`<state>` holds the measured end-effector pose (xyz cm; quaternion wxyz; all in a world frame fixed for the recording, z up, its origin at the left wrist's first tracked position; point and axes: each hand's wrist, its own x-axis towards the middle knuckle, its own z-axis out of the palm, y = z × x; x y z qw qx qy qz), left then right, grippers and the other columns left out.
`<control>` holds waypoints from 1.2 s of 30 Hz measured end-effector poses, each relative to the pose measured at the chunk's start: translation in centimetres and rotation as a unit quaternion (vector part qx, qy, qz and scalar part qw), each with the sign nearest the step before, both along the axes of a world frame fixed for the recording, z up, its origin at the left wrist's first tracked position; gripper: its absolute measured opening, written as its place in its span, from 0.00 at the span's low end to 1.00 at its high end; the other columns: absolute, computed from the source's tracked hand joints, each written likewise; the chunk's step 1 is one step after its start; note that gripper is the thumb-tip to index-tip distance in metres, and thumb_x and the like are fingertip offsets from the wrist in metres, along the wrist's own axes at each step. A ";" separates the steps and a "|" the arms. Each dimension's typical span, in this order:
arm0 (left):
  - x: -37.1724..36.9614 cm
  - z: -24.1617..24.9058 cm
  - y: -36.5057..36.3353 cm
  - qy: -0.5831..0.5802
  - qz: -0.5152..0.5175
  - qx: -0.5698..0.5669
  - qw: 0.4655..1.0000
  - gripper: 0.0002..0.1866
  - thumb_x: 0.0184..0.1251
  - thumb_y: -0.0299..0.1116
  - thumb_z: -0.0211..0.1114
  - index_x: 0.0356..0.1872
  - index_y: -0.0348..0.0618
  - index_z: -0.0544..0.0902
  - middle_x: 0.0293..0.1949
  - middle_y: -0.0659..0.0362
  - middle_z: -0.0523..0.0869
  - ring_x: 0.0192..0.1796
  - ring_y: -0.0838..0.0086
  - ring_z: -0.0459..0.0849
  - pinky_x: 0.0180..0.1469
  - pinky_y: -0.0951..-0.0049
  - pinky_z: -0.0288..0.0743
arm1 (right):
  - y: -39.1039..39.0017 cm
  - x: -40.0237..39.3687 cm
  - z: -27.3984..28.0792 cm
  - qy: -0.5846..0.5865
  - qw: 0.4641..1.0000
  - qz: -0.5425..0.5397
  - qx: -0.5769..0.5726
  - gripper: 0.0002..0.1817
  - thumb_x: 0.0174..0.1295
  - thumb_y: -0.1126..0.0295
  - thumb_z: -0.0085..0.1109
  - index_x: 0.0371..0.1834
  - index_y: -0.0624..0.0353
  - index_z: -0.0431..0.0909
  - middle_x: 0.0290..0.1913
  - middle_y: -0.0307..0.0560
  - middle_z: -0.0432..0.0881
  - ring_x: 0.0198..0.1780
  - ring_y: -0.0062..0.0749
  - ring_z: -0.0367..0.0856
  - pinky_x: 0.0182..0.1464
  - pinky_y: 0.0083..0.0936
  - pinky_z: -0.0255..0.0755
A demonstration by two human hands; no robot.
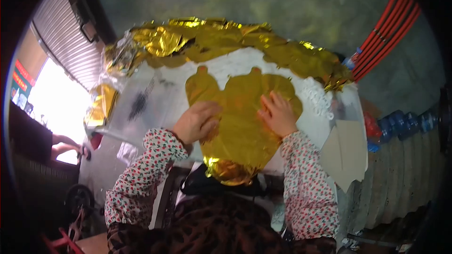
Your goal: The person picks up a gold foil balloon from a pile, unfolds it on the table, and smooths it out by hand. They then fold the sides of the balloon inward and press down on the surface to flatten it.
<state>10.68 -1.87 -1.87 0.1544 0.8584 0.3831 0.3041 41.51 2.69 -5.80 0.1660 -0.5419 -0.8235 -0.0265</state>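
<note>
A flat gold foil balloon (240,113) lies on the white tabletop in front of me, with small tabs along its far edge. Its near end is crinkled and hangs over the table's front edge. My left hand (197,121) is at its left side, fingers curled and closed at the foil's edge; the fingertips are partly hidden. On the right part of the same foil rests my right hand (278,114), open, with its fingers spread on the surface. Both forearms wear white sleeves with a small red pattern.
More gold foil (221,37) is heaped along the table's far edge. White ring-like pieces (318,99) and cardboard sheets (344,148) lie on the right. Blue plastic bottles (398,124) stand beyond them. Red pipes (388,28) run at the upper right. Part of another person (66,146) shows at far left.
</note>
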 end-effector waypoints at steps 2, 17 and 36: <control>0.9 -0.7 2.2 0.009 -0.012 0.029 0.999 0.21 0.61 0.33 0.63 0.56 0.38 0.76 0.54 0.45 0.76 0.56 0.50 0.75 0.58 0.59 0.70 | 0.0 0.1 0.2 -0.001 1.000 0.002 0.003 0.28 0.66 0.49 0.50 0.66 0.49 0.68 0.69 0.56 0.63 0.71 0.49 0.57 0.69 0.45 0.51; 1.1 -1.9 3.3 0.101 0.036 0.017 0.994 0.30 0.55 0.46 0.68 0.58 0.44 0.75 0.59 0.45 0.71 0.60 0.50 0.71 0.60 0.56 0.65 | 3.9 2.8 2.7 0.333 0.933 -0.042 -0.130 0.24 0.64 0.58 0.57 0.60 0.59 0.73 0.57 0.54 0.77 0.61 0.41 0.74 0.61 0.29 0.67; 1.6 -0.9 3.2 0.114 0.033 -0.009 0.993 0.31 0.49 0.42 0.71 0.55 0.38 0.77 0.59 0.43 0.70 0.62 0.47 0.68 0.63 0.53 0.62 | 22.9 18.1 5.9 0.126 0.952 -0.254 -0.115 0.27 0.50 0.48 0.67 0.41 0.61 0.81 0.44 0.57 0.82 0.49 0.47 0.80 0.50 0.39 0.74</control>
